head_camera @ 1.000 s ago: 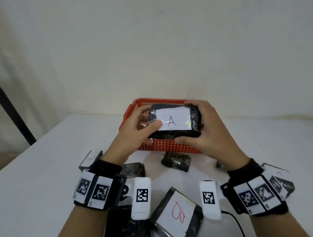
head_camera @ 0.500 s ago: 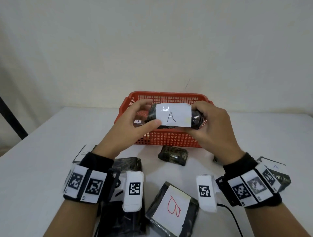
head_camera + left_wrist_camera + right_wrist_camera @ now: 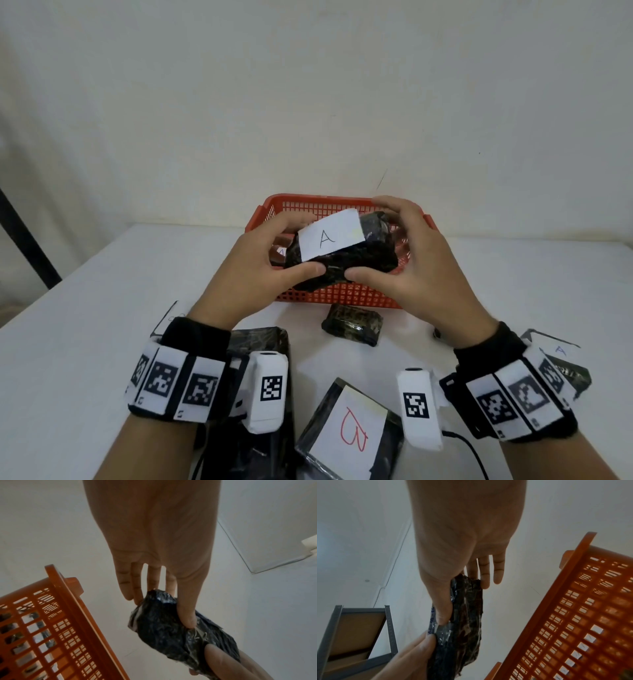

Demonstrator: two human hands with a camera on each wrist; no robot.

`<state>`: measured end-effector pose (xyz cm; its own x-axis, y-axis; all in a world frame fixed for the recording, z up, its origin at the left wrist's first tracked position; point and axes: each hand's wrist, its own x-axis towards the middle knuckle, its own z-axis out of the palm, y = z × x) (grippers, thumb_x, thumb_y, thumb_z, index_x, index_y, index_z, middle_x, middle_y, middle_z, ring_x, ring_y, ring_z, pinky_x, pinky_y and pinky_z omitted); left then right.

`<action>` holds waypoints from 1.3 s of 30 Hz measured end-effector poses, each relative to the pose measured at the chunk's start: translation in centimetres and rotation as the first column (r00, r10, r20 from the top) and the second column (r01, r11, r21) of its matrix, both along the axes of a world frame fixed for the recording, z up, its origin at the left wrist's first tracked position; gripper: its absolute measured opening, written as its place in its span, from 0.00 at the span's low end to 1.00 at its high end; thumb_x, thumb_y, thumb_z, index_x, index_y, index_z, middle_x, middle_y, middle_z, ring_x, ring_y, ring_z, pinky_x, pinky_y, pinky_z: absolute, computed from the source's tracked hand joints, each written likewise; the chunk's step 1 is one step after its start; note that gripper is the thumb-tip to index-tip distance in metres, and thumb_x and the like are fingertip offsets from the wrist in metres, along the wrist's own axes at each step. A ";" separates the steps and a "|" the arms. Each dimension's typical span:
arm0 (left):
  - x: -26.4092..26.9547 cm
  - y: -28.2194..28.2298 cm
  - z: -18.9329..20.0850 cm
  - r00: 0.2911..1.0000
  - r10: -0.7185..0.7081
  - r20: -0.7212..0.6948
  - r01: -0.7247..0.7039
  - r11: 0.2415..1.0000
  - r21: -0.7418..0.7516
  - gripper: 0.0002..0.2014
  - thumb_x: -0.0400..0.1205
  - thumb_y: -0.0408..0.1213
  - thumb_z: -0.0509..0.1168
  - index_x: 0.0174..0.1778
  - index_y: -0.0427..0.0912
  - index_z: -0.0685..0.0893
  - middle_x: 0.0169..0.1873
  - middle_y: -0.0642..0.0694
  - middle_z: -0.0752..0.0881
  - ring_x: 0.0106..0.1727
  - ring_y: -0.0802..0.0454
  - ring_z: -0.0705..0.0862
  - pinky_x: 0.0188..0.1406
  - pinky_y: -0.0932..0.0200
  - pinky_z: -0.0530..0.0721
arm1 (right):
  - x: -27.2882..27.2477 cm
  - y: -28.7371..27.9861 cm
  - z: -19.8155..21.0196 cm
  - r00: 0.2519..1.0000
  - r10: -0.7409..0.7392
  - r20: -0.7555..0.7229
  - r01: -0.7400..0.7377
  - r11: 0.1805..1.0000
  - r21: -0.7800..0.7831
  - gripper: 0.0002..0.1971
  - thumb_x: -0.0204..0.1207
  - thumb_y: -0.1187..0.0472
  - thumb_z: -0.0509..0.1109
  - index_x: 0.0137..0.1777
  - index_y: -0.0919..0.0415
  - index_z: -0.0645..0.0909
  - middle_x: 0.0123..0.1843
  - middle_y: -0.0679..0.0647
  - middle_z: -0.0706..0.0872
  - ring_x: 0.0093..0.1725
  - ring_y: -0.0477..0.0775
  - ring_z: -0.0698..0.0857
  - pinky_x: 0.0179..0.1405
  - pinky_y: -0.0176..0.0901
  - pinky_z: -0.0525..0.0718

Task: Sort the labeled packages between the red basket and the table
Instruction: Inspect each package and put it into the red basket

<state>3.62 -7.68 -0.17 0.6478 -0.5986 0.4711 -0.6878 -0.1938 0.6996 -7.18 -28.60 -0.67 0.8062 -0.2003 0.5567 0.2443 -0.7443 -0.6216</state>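
A black wrapped package (image 3: 346,260) with a white label marked A hangs tilted over the red basket (image 3: 342,298). My left hand (image 3: 274,253) grips its left end, thumb on the near side. My right hand (image 3: 394,246) grips its right end, fingers arched over the top. In the left wrist view the package (image 3: 173,630) sits under the left thumb (image 3: 186,609), beside the basket (image 3: 56,622). In the right wrist view the right thumb (image 3: 442,609) presses the package (image 3: 464,622), with the basket (image 3: 570,622) to the right.
On the white table (image 3: 85,308) lie more black packages: a B-labelled one (image 3: 352,431) at the front, a small unlabelled one (image 3: 352,323) before the basket, an A-labelled one (image 3: 561,359) right, a large one (image 3: 260,342) under my left wrist. A grey shelf (image 3: 359,635) stands nearby.
The A package has tilted, its label now slanting up to the right. Both hands shifted their grip, thumbs meeting on the near edge, with the package staying over the basket.
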 end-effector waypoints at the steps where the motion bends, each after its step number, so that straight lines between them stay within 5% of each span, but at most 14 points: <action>1: 0.1 0.0 -0.1 1.000 -0.001 -0.011 0.001 1.000 -0.016 0.25 0.75 0.40 0.79 0.65 0.63 0.80 0.58 0.71 0.84 0.59 0.70 0.81 0.50 0.78 0.79 | 0.0 -0.1 0.0 1.000 0.013 0.001 -0.013 1.000 0.023 0.42 0.66 0.50 0.87 0.79 0.45 0.71 0.64 0.26 0.78 0.66 0.30 0.80 0.62 0.22 0.79; 6: 0.2 -0.3 -0.3 0.997 0.035 0.062 -0.030 0.997 -0.070 0.26 0.73 0.37 0.81 0.65 0.58 0.82 0.59 0.68 0.83 0.62 0.62 0.82 0.60 0.71 0.79 | -0.1 -0.4 0.0 0.997 0.052 -0.064 -0.046 0.995 0.088 0.39 0.68 0.42 0.83 0.79 0.40 0.72 0.69 0.25 0.76 0.70 0.38 0.81 0.69 0.50 0.87; 11: 0.2 -0.5 -0.3 0.973 -0.014 0.231 0.021 0.999 -0.029 0.28 0.69 0.36 0.82 0.66 0.51 0.83 0.63 0.61 0.83 0.68 0.57 0.79 0.65 0.72 0.73 | 0.2 -0.2 -0.2 0.986 0.044 -0.161 0.022 0.922 0.386 0.39 0.65 0.27 0.77 0.76 0.37 0.75 0.68 0.35 0.85 0.68 0.42 0.86 0.69 0.53 0.86; 14: 0.0 -0.5 -0.2 0.971 -0.034 0.238 0.039 0.999 -0.018 0.32 0.70 0.35 0.82 0.68 0.56 0.81 0.65 0.62 0.82 0.69 0.61 0.77 0.67 0.73 0.72 | 0.4 0.1 -0.4 0.975 0.085 -0.208 0.038 0.851 0.524 0.31 0.69 0.39 0.82 0.71 0.44 0.80 0.61 0.44 0.92 0.62 0.47 0.91 0.69 0.58 0.88; 18: -0.4 -0.5 -0.3 0.996 -0.087 0.004 0.087 0.994 -0.062 0.40 0.73 0.51 0.76 0.79 0.67 0.65 0.71 0.63 0.75 0.75 0.58 0.75 0.66 0.54 0.82 | 0.4 -0.2 -0.2 0.981 0.112 -0.158 0.015 0.770 0.638 0.33 0.60 0.49 0.90 0.67 0.48 0.84 0.57 0.50 0.95 0.57 0.54 0.94 0.66 0.64 0.89; 21: -0.4 -0.7 -0.2 0.985 -0.049 -0.168 0.042 0.998 -0.045 0.37 0.72 0.59 0.72 0.78 0.66 0.67 0.65 0.61 0.82 0.66 0.59 0.84 0.64 0.50 0.88 | 0.4 -0.4 0.0 0.982 0.128 -0.138 -0.006 0.755 0.655 0.32 0.61 0.54 0.90 0.66 0.47 0.84 0.56 0.53 0.95 0.56 0.59 0.95 0.60 0.65 0.91; 25: -0.6 -0.9 -0.2 0.981 -0.057 -0.185 0.048 0.997 -0.054 0.27 0.79 0.45 0.76 0.73 0.59 0.76 0.62 0.57 0.87 0.62 0.57 0.88 0.62 0.46 0.89 | 0.3 -0.1 0.0 0.996 0.065 -0.066 -0.008 0.771 0.637 0.27 0.68 0.67 0.86 0.65 0.56 0.81 0.46 0.53 0.96 0.45 0.56 0.96 0.39 0.50 0.92; 28: -0.6 -1.2 -0.5 0.984 -0.052 -0.169 0.042 0.997 -0.064 0.27 0.79 0.41 0.76 0.73 0.57 0.75 0.63 0.57 0.87 0.63 0.57 0.87 0.63 0.47 0.88 | 0.3 0.2 -0.3 1.000 0.000 -0.016 0.009 0.822 0.569 0.26 0.69 0.68 0.86 0.63 0.60 0.79 0.45 0.53 0.95 0.44 0.54 0.96 0.41 0.49 0.92; 34: -0.4 -1.4 -0.8 0.981 -0.056 -0.187 0.041 0.996 -0.081 0.28 0.77 0.41 0.77 0.72 0.57 0.76 0.64 0.58 0.86 0.65 0.57 0.86 0.65 0.48 0.87 | 0.0 0.3 -0.1 0.999 -0.012 -0.041 0.031 0.860 0.509 0.25 0.70 0.64 0.86 0.61 0.55 0.77 0.49 0.55 0.95 0.46 0.56 0.96 0.49 0.63 0.94; 39: -0.3 -1.0 -0.4 0.976 -0.077 -0.206 0.049 0.989 -0.141 0.27 0.74 0.42 0.79 0.68 0.58 0.79 0.59 0.58 0.88 0.62 0.51 0.88 0.61 0.44 0.89 | -0.2 0.2 0.4 0.997 0.032 -0.069 0.004 0.886 0.463 0.27 0.69 0.53 0.87 0.65 0.47 0.80 0.57 0.48 0.93 0.55 0.50 0.93 0.54 0.57 0.93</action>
<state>3.30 -8.65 -0.60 0.7039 -0.5820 0.4072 -0.5303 -0.0492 0.8464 -7.34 -28.39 -0.31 0.8453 -0.4091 0.3437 0.1938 -0.3646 -0.9108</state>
